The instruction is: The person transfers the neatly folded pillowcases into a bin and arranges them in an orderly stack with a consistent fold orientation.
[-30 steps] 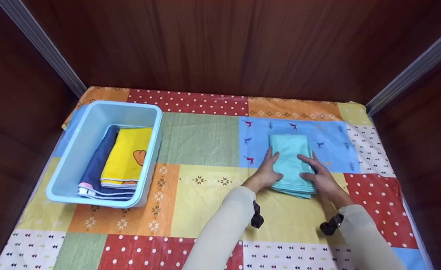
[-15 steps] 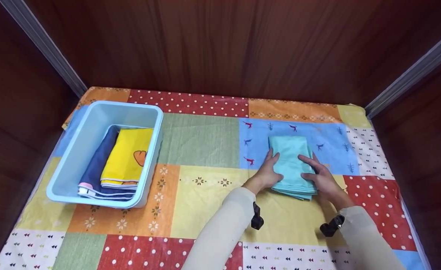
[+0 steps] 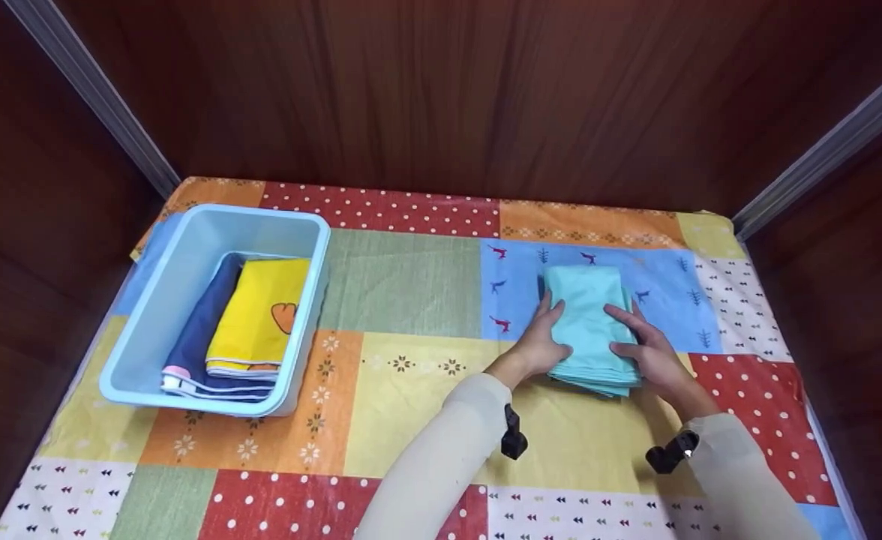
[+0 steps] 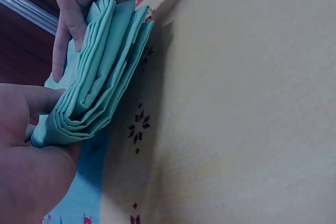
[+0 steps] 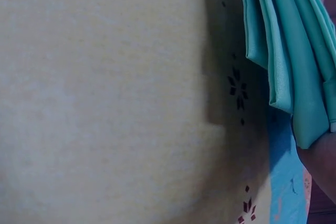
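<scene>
A folded teal cloth [image 3: 589,326], stacked in several layers, is held between both hands at the right of the head view. My left hand [image 3: 537,341] grips its left side, thumb on the top face and the other fingers partly hidden below. On the opposite side my right hand [image 3: 655,356] holds the edge, thumb and a finger lying over the top. In the left wrist view the layered end of the teal cloth [image 4: 100,77] stands a little off the sheet, with a shadow beneath. The right wrist view shows hanging folds of the teal cloth [image 5: 294,51] beside part of my right hand [image 5: 321,163].
A light blue plastic bin [image 3: 122,337] stands at the left. Inside lie a folded yellow cloth [image 3: 257,315] and a folded navy cloth [image 3: 197,326]. A patchwork sheet [image 3: 411,405] covers the surface. Dark wood panels [image 3: 441,97] rise behind and at both sides.
Both hands, still gripping the teal cloth, have risen slightly and shifted a little to the right. The bin and its cloths stay put; the head view has shifted slightly.
</scene>
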`<state>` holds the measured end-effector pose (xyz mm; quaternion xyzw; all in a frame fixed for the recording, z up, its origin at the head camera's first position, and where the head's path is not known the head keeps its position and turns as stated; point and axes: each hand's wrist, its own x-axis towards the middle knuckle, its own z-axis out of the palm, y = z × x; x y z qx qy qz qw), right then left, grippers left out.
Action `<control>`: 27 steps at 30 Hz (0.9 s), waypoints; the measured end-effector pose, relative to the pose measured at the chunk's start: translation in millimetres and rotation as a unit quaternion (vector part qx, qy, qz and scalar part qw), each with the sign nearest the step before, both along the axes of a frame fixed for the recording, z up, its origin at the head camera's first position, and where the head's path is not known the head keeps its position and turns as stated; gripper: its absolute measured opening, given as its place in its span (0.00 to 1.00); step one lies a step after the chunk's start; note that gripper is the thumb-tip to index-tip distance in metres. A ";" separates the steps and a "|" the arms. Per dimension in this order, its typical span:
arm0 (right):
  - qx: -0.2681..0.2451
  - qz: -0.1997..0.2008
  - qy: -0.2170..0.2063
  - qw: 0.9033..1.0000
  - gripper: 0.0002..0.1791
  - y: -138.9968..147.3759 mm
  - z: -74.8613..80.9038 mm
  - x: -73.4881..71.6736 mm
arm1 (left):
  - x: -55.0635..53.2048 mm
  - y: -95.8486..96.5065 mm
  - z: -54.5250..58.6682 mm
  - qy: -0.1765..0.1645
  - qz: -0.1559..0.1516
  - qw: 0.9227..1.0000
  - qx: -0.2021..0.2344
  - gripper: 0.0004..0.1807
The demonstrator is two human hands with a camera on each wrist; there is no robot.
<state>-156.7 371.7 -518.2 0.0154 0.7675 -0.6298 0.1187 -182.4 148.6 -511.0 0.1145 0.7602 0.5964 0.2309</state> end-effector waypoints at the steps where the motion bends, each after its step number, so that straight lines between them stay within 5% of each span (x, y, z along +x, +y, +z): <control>1: -0.002 -0.001 0.001 1.000 0.36 -0.1 1.1 0.1 | -0.1 -0.3 1.1 0.001 0.000 1.000 0.001 0.46; 27: -0.039 0.004 0.012 0.999 0.35 1.3 32.3 2.3 | 5.5 -3.9 30.9 0.022 -0.010 1.000 0.014 0.45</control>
